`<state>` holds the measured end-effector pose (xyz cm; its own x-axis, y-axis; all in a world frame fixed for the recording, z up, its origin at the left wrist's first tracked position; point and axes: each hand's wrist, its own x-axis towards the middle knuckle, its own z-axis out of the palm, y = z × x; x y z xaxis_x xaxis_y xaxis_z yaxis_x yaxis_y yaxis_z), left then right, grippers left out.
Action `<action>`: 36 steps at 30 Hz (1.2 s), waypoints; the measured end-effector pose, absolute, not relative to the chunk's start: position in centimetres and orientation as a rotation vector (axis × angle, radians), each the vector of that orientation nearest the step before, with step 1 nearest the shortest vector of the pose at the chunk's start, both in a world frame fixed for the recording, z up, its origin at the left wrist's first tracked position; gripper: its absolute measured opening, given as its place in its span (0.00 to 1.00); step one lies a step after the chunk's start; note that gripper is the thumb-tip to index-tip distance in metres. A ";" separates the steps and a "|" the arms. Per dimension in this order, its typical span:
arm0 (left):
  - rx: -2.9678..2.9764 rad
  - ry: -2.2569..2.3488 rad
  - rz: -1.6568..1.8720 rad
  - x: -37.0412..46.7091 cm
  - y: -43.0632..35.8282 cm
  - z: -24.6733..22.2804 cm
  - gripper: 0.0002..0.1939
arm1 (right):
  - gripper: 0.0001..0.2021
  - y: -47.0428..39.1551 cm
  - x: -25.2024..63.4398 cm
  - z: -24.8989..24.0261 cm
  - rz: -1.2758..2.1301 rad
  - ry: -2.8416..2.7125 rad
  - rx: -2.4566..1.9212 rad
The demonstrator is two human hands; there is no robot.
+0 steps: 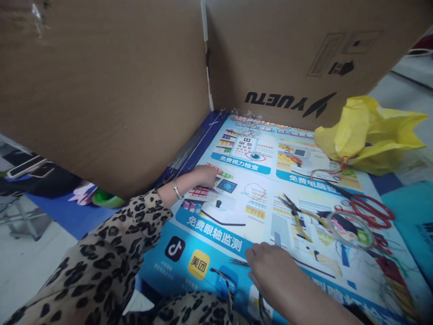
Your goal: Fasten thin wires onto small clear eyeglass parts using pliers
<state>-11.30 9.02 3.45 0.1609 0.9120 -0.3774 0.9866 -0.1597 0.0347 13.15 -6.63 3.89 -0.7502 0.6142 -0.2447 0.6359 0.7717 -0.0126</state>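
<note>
My left hand (205, 175), with a bracelet at the wrist, rests on a printed poster (250, 234). Its fingers are curled downward, and whatever they may hold is hidden. Closer to me, my right hand (269, 266) is closed over the poster's lower part. Thin dark strands (238, 262) stick out beside its fingertips. A dark patterned cord (226, 276) curves down just left of that hand. Between the hands and toward the right lies a thin wire loop (255, 192). Yellow-handled pliers (297, 216) lie open beyond my right hand.
Tall cardboard panels (101, 81) stand at the left and back. Right of the pliers are a tape roll (352, 231), red-handled scissors (372, 211) and a crumpled yellow bag (368, 135). A teal bag (412, 216) lies at the right edge. A green roll (106, 198) sits at left.
</note>
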 end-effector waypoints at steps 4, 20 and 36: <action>2.182 1.840 -0.289 -12.4 8.1 4.0 0.05 | 0.04 -6.9 13.1 2.4 -0.073 2.779 1.011; 1.932 1.691 0.862 -15.1 5.4 3.1 0.07 | 0.11 -6.4 13.2 2.8 -0.182 2.757 0.920; 1.777 1.794 0.793 -15.0 3.8 1.1 0.10 | 0.05 -5.8 13.8 2.6 -0.362 2.796 0.842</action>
